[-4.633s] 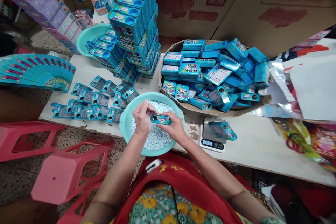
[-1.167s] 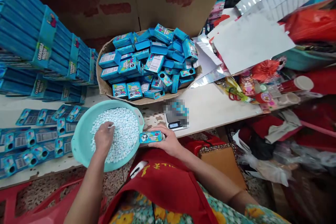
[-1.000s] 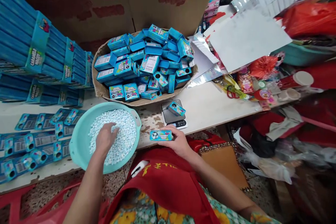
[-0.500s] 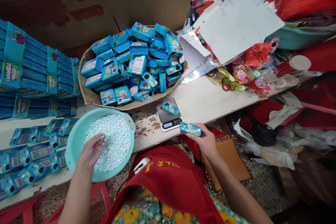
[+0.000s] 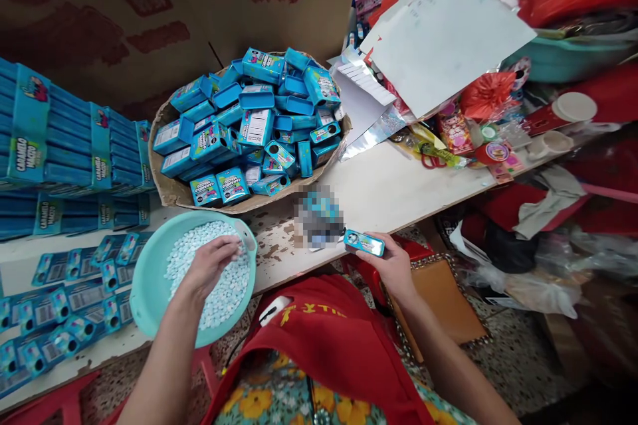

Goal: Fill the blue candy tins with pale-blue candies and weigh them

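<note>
My right hand (image 5: 393, 267) grips a small blue candy box (image 5: 364, 243) at the table's front edge, just right of a blurred small scale (image 5: 319, 219). My left hand (image 5: 212, 264) rests in a teal bowl (image 5: 149, 272) full of small white candy tablets (image 5: 219, 279), fingers curled down into the pile; whether they hold any tablets is hidden. Behind both stands a cardboard basket (image 5: 172, 189) heaped with filled blue boxes (image 5: 249, 126).
Stacked blue cartons (image 5: 64, 146) rise at the left. Flat unfolded blue boxes (image 5: 54, 292) cover the table's left front. Papers (image 5: 438, 46), foil sheets and toys clutter the right. Large cardboard cartons (image 5: 174, 6) stand behind. A brown board (image 5: 448, 305) lies below the table.
My right hand carried the blue box from beside the bowl rightward to the scale. My left hand stayed in the tablets, shifting toward the bowl's right rim. The view swung right.
</note>
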